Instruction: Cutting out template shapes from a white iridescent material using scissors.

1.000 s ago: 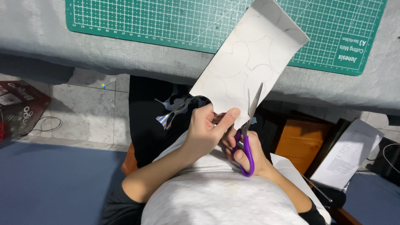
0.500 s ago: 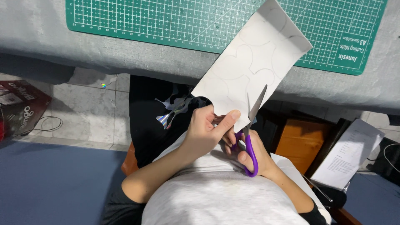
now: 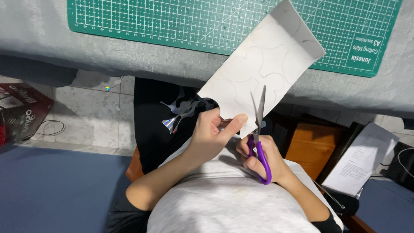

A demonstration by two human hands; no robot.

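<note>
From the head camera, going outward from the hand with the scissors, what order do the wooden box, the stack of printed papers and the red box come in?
From the right hand:
1. Wooden box, just beside it, under the table edge.
2. Stack of printed papers, farther out on that same side.
3. Red box, farthest, on the floor at the opposite edge of the view.

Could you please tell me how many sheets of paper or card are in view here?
2: a white card sheet pinched by the left hand while the scissors cut it, and a printed paper sheet at lower right. Others may be hidden.
</note>
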